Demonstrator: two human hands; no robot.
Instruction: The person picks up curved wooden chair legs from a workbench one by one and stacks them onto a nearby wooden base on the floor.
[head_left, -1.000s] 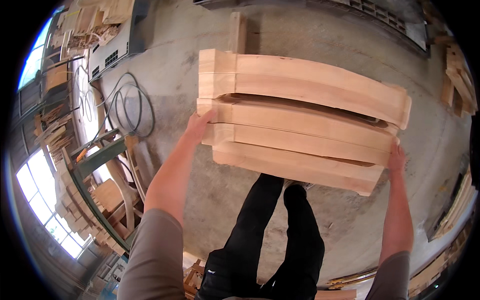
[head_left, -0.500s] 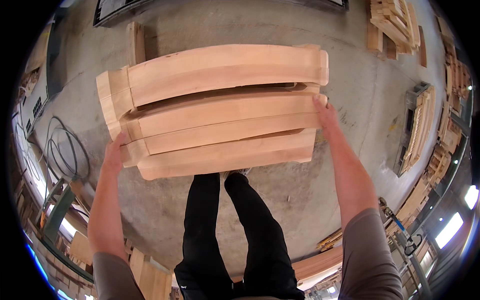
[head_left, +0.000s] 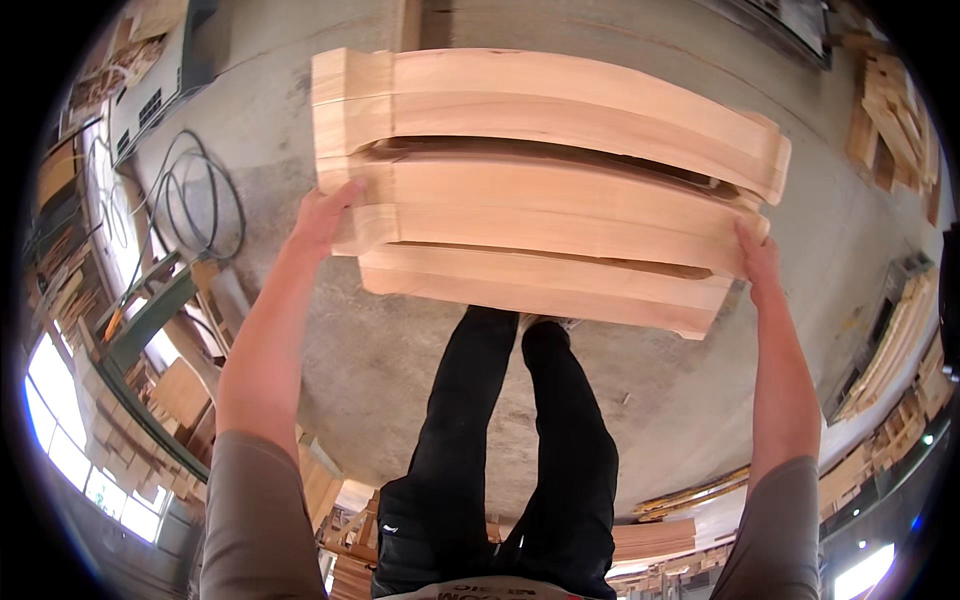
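A stack of curved, light-coloured wooden boards spans the space before me, over the floor and above my feet. Its far board (head_left: 560, 95) has a squared block shape at its left end. Dark gaps show between the layers. My left hand (head_left: 328, 215) is closed on the left end of the middle curved wooden board (head_left: 560, 205), thumb on top. At the opposite end of that board my right hand (head_left: 757, 258) is closed, its thumb also over the upper face. The lowest board (head_left: 540, 292) lies nearest my legs. The fingers beneath the wood are hidden.
Coiled dark hose (head_left: 240, 205) lies on the concrete floor at left, near a green metal frame (head_left: 150, 318). A wood pile (head_left: 895, 125) stands far right. Below it, long wooden strips (head_left: 890, 345) rest in a stack. Wooden planks (head_left: 655, 540) lie behind my legs.
The view has turned, so the surroundings have shifted and the stack now sits further right, its right end lower in the picture. Both hands keep their hold on the board ends.
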